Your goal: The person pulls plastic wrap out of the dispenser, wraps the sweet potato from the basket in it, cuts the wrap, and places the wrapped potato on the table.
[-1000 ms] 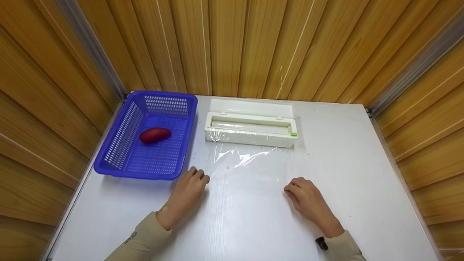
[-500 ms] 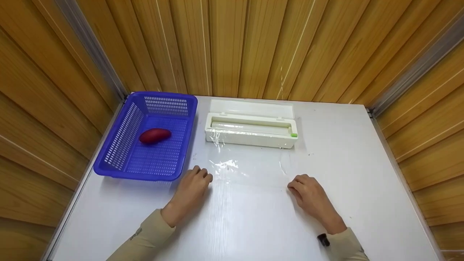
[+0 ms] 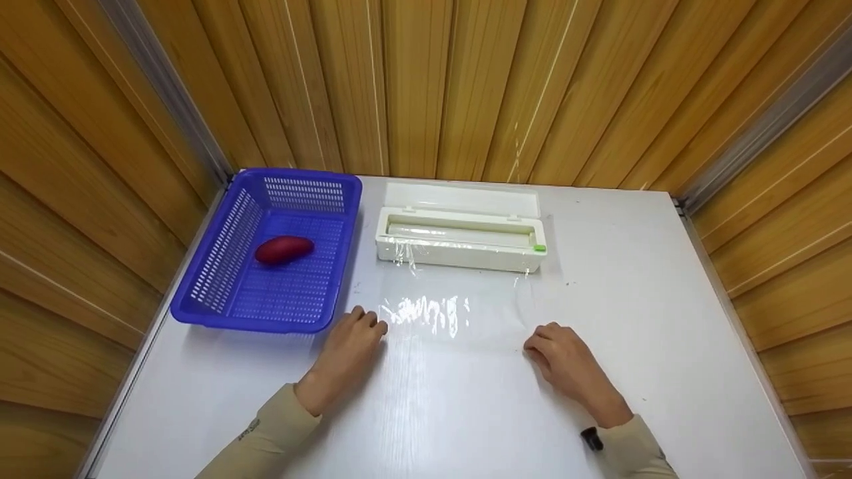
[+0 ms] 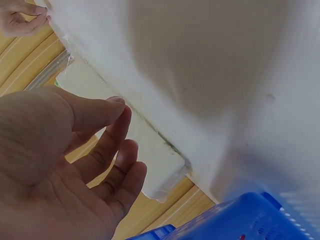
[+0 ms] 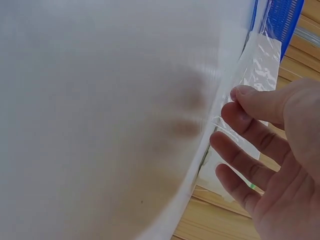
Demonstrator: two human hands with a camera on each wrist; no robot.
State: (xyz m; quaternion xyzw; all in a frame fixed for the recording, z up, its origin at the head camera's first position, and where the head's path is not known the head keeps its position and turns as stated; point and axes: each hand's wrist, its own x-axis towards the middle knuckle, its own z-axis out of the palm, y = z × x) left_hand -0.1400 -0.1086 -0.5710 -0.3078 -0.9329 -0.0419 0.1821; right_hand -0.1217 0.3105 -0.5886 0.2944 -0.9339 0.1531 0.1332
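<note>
A clear sheet of cling film (image 3: 432,316) runs from a white cling film dispenser (image 3: 459,254) toward me, low over the table, with bright wrinkled glare. My left hand (image 3: 349,349) pinches its near left corner between thumb and index finger, the other fingers loosely bent. At the near right corner, my right hand (image 3: 569,362) pinches the film the same way, as the right wrist view also shows. The dispenser's lid (image 3: 462,197) is tipped back, and the film roll (image 3: 459,234) lies inside. A small green piece (image 3: 540,248) marks its right end.
A blue plastic basket (image 3: 183,307) stands at the left, close to my left hand, with a dark red oblong object (image 3: 285,249) in it. The white table (image 3: 426,426) is bounded by wood-plank walls (image 3: 426,86) at the back and sides.
Both hands have shifted only slightly, still pinching the film. The glare on the film has moved nearer to the hands and broken into short streaks. Dispenser and basket stay put.
</note>
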